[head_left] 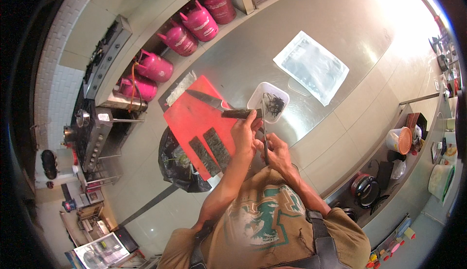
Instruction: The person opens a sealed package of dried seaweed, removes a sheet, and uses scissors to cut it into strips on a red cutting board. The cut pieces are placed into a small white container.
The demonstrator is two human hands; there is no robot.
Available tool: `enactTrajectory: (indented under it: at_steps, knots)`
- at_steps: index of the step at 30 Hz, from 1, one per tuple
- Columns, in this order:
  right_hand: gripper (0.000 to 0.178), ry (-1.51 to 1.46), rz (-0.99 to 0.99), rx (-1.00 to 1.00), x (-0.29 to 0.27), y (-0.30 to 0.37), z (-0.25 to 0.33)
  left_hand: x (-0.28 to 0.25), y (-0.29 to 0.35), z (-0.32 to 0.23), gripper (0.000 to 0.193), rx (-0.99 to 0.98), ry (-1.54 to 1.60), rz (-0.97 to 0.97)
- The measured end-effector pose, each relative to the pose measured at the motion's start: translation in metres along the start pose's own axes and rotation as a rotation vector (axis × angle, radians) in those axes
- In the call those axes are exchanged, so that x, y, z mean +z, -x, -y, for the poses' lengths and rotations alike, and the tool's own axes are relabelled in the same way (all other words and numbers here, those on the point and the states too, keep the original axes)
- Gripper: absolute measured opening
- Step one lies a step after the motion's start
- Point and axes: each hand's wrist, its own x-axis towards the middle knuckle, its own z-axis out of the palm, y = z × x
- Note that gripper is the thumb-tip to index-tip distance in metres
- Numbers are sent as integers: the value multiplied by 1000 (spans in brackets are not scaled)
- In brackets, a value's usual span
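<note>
My left hand [243, 134] grips a dark strip of nori [234, 114] between thumb and fingers. Wrapped around the handles of black scissors [265, 148], my right hand [278, 153] is closed, and the blades reach up to the nori's right end. Just beyond them sits a white plastic container [256, 92] with thin black nori shreds [275, 105] inside. On the red cutting board [186, 114] to the left lie two nori pieces [217, 146] and a kitchen knife [204, 97], its handle partly hidden behind the held strip.
A clear plastic pouch [311, 67] lies on the steel table [243, 55]. Crumpled white wrapping [181, 88] rests at the board's far edge. Beneath the board's near left side is a black bin bag [170, 164]. Pink gas cylinders [200, 22] line a shelf; a stove [104, 57] stands left.
</note>
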Motion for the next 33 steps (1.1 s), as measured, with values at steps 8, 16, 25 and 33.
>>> enactTrajectory:
  at_steps: [8,16,25,33]
  knots:
    - [77,151,38,-49,-4,-2,7,-5,-3,2,18,-1,-8,-8]
    - [68,135,-27,-85,-7,1,6,-3,-3,2,18,-11,-24,6]
    - [66,6,42,-25,-3,-5,-14,-1,-3,2,19,-56,38,-16]
    - [75,168,31,-58,-8,1,13,1,-3,3,20,-44,47,-1]
